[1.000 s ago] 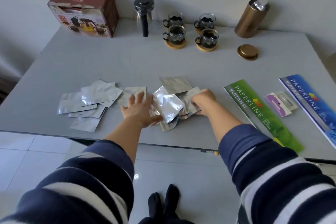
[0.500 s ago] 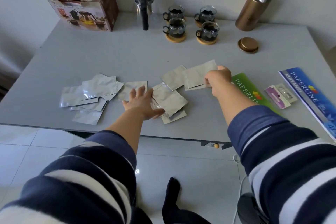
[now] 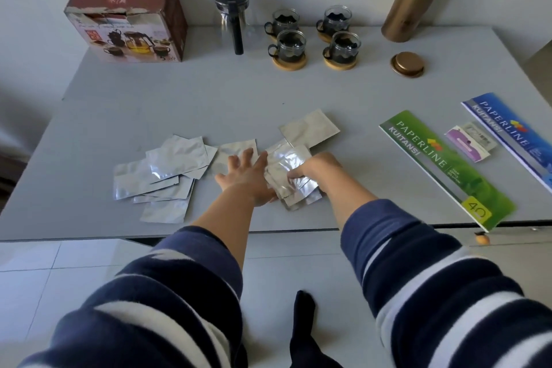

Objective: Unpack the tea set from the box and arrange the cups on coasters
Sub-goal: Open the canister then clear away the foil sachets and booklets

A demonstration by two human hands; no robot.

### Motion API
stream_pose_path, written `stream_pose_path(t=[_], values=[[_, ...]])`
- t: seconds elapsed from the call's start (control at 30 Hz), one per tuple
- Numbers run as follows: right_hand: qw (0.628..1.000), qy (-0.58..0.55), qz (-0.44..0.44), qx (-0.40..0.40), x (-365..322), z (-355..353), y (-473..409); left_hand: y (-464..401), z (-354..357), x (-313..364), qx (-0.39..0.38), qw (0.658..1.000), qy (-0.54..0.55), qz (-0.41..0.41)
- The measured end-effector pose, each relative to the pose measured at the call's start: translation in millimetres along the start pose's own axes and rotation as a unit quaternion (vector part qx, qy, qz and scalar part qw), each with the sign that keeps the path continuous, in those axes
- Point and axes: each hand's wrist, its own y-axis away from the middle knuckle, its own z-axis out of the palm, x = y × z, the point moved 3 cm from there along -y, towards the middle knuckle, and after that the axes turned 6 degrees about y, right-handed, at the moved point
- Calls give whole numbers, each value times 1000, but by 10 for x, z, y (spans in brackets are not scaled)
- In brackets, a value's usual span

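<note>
The brown tea set box (image 3: 128,21) stands at the back left of the grey table (image 3: 209,92). A glass teapot with a black handle (image 3: 234,19) stands beside it. Several glass cups (image 3: 291,45) sit on round wooden coasters (image 3: 289,64) at the back middle. Near the front edge, my left hand (image 3: 248,176) lies flat with fingers spread on a small stack of silver foil packets (image 3: 291,176). My right hand (image 3: 313,172) pinches the top packet of that stack.
More foil packets (image 3: 164,170) lie spread at the front left, and one (image 3: 309,130) lies just behind the stack. A gold canister (image 3: 407,7) and its lid (image 3: 407,64) are at the back right. Green (image 3: 442,164) and blue (image 3: 507,134) receipt books flank a small purple pack (image 3: 467,142).
My right hand set a packet down behind the stack and came back to the stack beside my left hand. My left hand stayed on the packets.
</note>
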Motion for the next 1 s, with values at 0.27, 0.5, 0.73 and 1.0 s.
stream_pose_path(t=[0.27, 0.5, 0.73, 1.0], values=[[998, 52, -38, 14, -124, 168, 113, -9, -476, -595, 130, 984, 125, 11], [991, 83, -109, 9, -322, 203, 96, 52, -397, -1698, 37, 959, 107, -261], [993, -4, -119, 4, -570, 416, 80, 31, -298, -1303, 85, 971, 113, -195], [981, -172, -87, -29, -661, 618, 53, -24, -318, -1032, 156, 926, 303, -161]])
